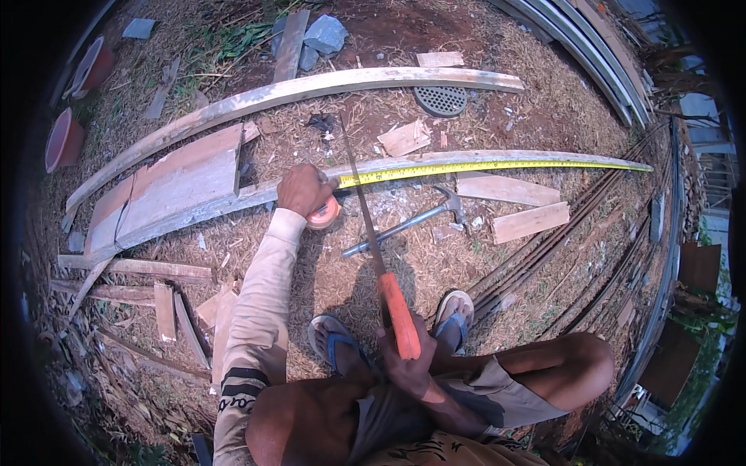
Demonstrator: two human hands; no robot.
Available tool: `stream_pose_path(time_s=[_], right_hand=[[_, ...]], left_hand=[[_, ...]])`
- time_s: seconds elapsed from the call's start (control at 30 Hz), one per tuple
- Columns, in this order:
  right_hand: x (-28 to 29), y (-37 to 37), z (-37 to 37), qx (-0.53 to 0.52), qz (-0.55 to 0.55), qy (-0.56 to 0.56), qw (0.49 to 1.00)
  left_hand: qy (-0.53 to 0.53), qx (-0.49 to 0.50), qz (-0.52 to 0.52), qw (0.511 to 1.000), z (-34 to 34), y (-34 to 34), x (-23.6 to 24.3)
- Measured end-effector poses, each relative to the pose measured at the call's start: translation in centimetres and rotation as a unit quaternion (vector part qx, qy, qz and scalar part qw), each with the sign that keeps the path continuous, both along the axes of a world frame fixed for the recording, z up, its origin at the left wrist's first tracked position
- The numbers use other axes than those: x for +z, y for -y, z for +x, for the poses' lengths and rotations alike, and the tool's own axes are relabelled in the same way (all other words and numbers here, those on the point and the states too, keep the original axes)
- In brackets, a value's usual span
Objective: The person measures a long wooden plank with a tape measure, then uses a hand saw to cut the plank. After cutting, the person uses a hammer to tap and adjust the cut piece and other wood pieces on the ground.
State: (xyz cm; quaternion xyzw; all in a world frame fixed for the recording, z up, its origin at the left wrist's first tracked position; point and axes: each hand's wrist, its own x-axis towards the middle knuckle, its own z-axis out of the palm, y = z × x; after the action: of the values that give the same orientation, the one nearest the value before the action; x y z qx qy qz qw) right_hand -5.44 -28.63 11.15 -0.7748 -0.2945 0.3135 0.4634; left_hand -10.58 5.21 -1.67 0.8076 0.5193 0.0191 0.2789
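Observation:
My left hand (303, 188) grips an orange tape measure (322, 213) at a long wooden plank (264, 190). Its yellow tape (466, 168) stretches right along the plank toward the far end. My right hand (404, 369) holds the orange handle (400, 314) of a handsaw, whose long blade (365, 217) points up across my view, over the tape. A hammer (404, 227) lies on the ground just below the plank, right of my left hand. Flat boards (163, 194) lie at the plank's left part.
Another long plank (295, 89) lies farther away, near a perforated round grate (440, 102) and rocks (325, 35). Red basins (64, 141) are at upper left, wood offcuts (532, 221) around the plank, long thin rods (536, 248) at right. My sandalled feet (454, 318) are below.

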Motion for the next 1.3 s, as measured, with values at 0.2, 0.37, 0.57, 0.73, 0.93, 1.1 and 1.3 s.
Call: stream_pose_path(time_s=[0.2,0.37,0.57,0.73,0.93,1.1,1.3], right_hand=[[-0.46,0.18,0.12,-0.007,0.008,0.0,1.0],[-0.31,0.03,0.32,-0.005,0.022,0.016,1.0],[0.03,-0.39,0.54,0.002,0.048,0.025,0.999],[-0.04,-0.47,0.41,-0.003,0.05,0.019,0.999],[0.09,-0.38,0.49,0.001,0.04,-0.02,0.999],[0.28,-0.5,0.71,0.016,0.041,0.01,0.999],[0.31,-0.58,0.86,0.035,0.039,0.023,0.998]], left_hand=[[-0.003,0.004,0.002,1.0,0.11,0.08,0.26],[-0.015,0.013,-0.01,1.0,0.19,0.04,0.35],[-0.031,0.008,-0.026,0.999,0.37,-0.06,0.61],[-0.035,0.009,-0.024,0.999,0.34,-0.1,0.67],[-0.012,0.013,0.004,1.0,0.2,0.09,0.35],[-0.024,0.008,-0.003,1.0,0.18,-0.03,0.2],[-0.021,0.0,-0.013,1.0,0.14,-0.07,0.2]])
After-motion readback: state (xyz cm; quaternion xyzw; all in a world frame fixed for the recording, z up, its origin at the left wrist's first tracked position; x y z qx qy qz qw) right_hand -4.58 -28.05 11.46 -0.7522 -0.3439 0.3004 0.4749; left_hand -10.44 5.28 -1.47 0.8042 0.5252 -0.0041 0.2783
